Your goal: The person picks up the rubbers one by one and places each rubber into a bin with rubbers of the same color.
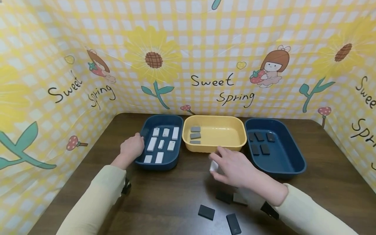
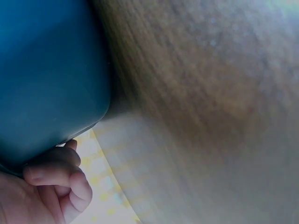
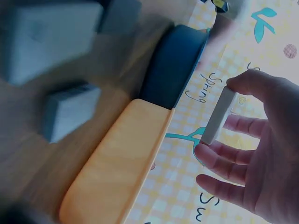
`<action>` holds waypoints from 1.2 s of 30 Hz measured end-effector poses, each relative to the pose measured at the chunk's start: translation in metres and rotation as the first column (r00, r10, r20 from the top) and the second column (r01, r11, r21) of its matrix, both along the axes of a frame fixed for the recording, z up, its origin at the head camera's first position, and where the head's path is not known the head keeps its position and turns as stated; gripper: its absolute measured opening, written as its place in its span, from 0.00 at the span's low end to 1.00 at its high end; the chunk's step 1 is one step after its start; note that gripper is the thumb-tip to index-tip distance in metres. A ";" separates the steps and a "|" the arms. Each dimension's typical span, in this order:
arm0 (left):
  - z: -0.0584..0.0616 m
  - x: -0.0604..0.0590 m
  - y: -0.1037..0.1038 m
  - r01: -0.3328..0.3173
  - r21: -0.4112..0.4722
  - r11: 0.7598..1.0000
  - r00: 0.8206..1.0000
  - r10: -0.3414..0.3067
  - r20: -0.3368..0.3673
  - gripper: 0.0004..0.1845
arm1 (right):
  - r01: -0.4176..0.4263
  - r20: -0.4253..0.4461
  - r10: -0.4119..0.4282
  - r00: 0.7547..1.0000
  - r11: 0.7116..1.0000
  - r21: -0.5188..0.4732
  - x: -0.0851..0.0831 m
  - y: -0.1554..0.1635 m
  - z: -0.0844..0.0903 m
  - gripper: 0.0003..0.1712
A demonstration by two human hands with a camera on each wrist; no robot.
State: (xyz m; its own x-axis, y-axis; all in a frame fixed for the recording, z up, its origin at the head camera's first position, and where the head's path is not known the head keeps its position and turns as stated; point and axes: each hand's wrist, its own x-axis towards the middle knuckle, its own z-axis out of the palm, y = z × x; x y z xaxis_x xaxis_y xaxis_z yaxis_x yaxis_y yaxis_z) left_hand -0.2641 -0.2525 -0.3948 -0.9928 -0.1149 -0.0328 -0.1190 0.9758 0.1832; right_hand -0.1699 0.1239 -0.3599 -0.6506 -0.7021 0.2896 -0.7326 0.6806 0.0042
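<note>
My right hand [image 1: 233, 166] pinches a small white rectangular block [image 3: 219, 115] between thumb and fingertips, above the table in front of the yellow bin [image 1: 215, 148]. In the right wrist view the block stands on edge between the thumb and fingers. At the left, my left hand [image 1: 131, 147] grips the outer side rim of a blue bin [image 1: 160, 166], its fingers [image 2: 56, 169] curled at the edge. That bin has several white blocks [image 1: 151, 144] laid out in it. Three grey blocks [image 1: 195, 135] lie along the left side of the yellow bin.
A second blue bin [image 1: 289, 163] at the right contains several black blocks [image 1: 265, 149]. Loose on the table near my right forearm lie black blocks [image 1: 206, 212] and a grey block [image 1: 240, 199]. A yellow checked cloth [image 1: 205, 42] hangs behind the bins.
</note>
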 end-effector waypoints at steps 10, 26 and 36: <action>-0.002 -0.002 0.000 -0.008 0.003 1.000 1.000 0.008 -0.001 0.24 | -0.031 0.060 0.033 0.998 0.999 -0.037 -0.029 -0.046 0.010 0.24; -0.002 -0.002 0.000 -0.024 0.002 1.000 1.000 0.024 -0.003 0.23 | 0.003 0.216 0.009 0.976 0.999 -0.054 -0.070 -0.116 0.010 0.30; -0.005 -0.003 0.000 -0.019 -0.008 1.000 1.000 0.019 -0.016 0.23 | 0.017 0.329 -0.019 0.944 1.000 0.011 -0.088 -0.154 -0.012 0.33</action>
